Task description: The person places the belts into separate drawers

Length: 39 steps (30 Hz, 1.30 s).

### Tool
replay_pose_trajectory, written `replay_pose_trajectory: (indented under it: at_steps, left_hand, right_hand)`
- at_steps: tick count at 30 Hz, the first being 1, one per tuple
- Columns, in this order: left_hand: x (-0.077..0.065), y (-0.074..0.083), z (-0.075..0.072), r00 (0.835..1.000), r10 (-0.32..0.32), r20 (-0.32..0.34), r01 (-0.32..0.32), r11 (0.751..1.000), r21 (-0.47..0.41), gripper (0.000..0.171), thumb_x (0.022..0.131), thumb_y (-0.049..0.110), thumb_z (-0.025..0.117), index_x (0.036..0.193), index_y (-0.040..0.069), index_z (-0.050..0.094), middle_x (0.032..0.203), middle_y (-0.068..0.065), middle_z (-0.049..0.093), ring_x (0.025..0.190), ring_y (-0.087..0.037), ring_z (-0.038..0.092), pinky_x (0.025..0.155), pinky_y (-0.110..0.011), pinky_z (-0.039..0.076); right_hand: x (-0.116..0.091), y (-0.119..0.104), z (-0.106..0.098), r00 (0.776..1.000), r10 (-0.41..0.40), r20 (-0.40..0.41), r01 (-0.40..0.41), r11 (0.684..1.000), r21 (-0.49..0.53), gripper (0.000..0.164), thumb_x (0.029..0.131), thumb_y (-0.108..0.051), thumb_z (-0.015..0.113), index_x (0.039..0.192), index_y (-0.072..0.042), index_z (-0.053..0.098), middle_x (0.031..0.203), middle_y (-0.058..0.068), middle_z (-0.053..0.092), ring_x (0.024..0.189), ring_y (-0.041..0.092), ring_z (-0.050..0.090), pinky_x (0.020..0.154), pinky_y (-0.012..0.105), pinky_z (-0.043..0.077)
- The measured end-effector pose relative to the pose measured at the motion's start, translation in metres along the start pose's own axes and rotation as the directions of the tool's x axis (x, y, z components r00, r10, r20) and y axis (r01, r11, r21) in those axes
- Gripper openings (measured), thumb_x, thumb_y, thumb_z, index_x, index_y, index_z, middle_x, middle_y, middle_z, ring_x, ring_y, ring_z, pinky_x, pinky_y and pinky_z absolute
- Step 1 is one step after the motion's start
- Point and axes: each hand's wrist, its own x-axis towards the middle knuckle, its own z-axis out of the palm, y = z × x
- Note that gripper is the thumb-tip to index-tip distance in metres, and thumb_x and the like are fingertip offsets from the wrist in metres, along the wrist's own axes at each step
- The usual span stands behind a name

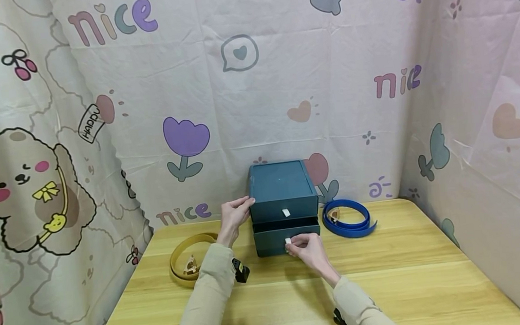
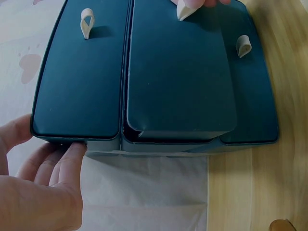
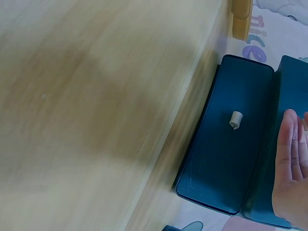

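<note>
The right hand (image 1: 311, 249) pinches the white tab (image 1: 287, 241), the pulled-out middle drawer (image 1: 269, 244) just behind its fingers; the left hand (image 1: 235, 217) grips the cabinet (image 1: 282, 181), right of its fingers.

- Drawer box (image 1: 282, 181): smooth plastic look, low sheen
- Pull loops (image 2: 84, 24): matt, cloth-like
- Table (image 1: 413, 273): smooth wood grain, slight gloss
- Far backdrop (image 1: 273, 104): creased matt cloth
- Left buckle (image 1: 190, 265): shiny metal
</note>
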Motion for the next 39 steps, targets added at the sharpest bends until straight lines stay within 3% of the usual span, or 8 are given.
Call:
replay_pose_trajectory:
  at_steps: [6, 18, 22, 29, 39]
  left_hand:
    - [0.000, 0.000, 0.000, 1.000, -0.002, 0.001, 0.002, 1.000, -0.001, 0.042, 0.093, 0.019, 0.071, 0.131, 0.001, 0.066, 0.143, -0.022, 0.059, 0.133, -0.033, 0.058, 0.107, -0.044, 0.051]
    - [-0.001, -0.001, -0.001, 1.000, -0.001, 0.005, 0.001, 1.000, -0.001, 0.042, 0.094, 0.019, 0.071, 0.132, 0.001, 0.066, 0.143, -0.021, 0.058, 0.133, -0.032, 0.057, 0.108, -0.044, 0.050]
    - [-0.001, -0.001, 0.000, 1.000, -0.003, 0.001, 0.003, 1.000, 0.000, 0.042, 0.094, 0.019, 0.071, 0.131, 0.001, 0.066, 0.144, -0.021, 0.058, 0.133, -0.032, 0.058, 0.108, -0.044, 0.050]
    - [-0.001, -0.001, 0.000, 1.000, 0.000, -0.005, 0.000, 1.000, 0.005, 0.041, 0.093, 0.019, 0.071, 0.130, 0.001, 0.067, 0.142, -0.021, 0.059, 0.132, -0.033, 0.059, 0.107, -0.045, 0.051]
    - [0.000, -0.001, -0.001, 1.000, 0.006, 0.008, -0.006, 1.000, -0.001, 0.042, 0.094, 0.019, 0.071, 0.131, 0.001, 0.066, 0.143, -0.021, 0.059, 0.134, -0.033, 0.057, 0.108, -0.044, 0.050]
  right_hand:
    - [-0.003, 0.000, -0.002, 1.000, -0.012, 0.013, 0.012, 1.000, -0.021, 0.013, 0.087, -0.008, 0.078, 0.092, 0.003, 0.075, 0.081, 0.017, 0.077, 0.069, 0.027, 0.075, 0.060, 0.020, 0.058]
    - [-0.009, 0.001, -0.004, 0.999, -0.013, 0.041, 0.014, 1.000, -0.028, 0.011, 0.087, -0.008, 0.078, 0.092, 0.001, 0.077, 0.076, 0.015, 0.076, 0.064, 0.019, 0.072, 0.058, 0.020, 0.056]
    - [-0.011, 0.001, -0.005, 0.998, -0.019, 0.055, 0.020, 1.000, -0.017, 0.012, 0.087, -0.009, 0.078, 0.092, 0.002, 0.076, 0.078, 0.016, 0.077, 0.065, 0.022, 0.073, 0.058, 0.020, 0.057]
    - [-0.015, 0.005, -0.007, 0.990, -0.113, 0.080, 0.115, 0.993, -0.011, 0.013, 0.087, -0.007, 0.076, 0.091, 0.005, 0.075, 0.076, 0.015, 0.076, 0.066, 0.031, 0.073, 0.058, 0.022, 0.058]
    - [-0.018, 0.000, -0.009, 0.994, -0.058, 0.092, 0.059, 0.998, -0.006, 0.010, 0.086, -0.008, 0.078, 0.090, 0.002, 0.076, 0.079, 0.018, 0.076, 0.068, 0.032, 0.074, 0.057, 0.019, 0.056]
